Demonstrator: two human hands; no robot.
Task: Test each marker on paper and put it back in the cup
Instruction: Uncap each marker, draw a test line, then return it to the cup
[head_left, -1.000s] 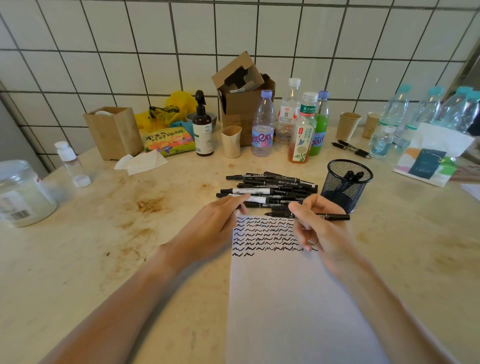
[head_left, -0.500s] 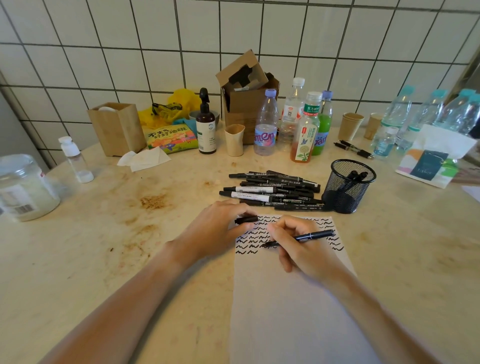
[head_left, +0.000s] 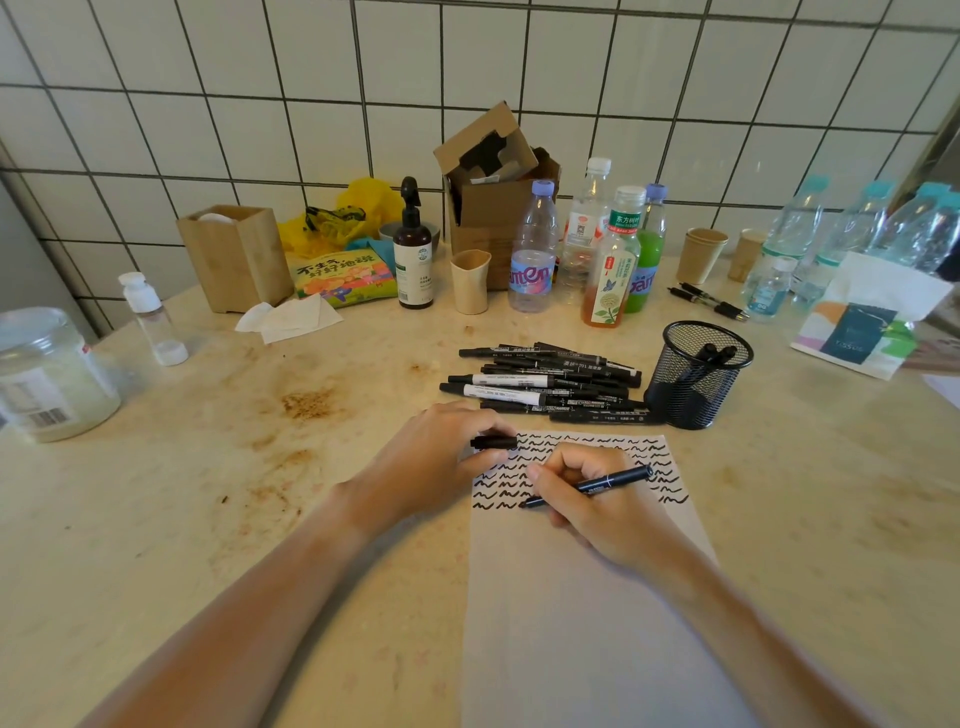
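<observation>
Since a second ago the right hand has brought its gripped marker down from beside the cup onto the paper, tip among the squiggles. The left hand pinches the cap. Testing is underway; recapping and cupping probably follow.

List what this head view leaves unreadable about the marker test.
- Marker tip: head view, blurred, contact with the paper unclear.
- Mesh cup contents: mesh hides all but two ends.
- Marker pile: overlapping, count unclear.
- Cap: the left hand covers part.
- Right hand hides some squiggles.
</observation>
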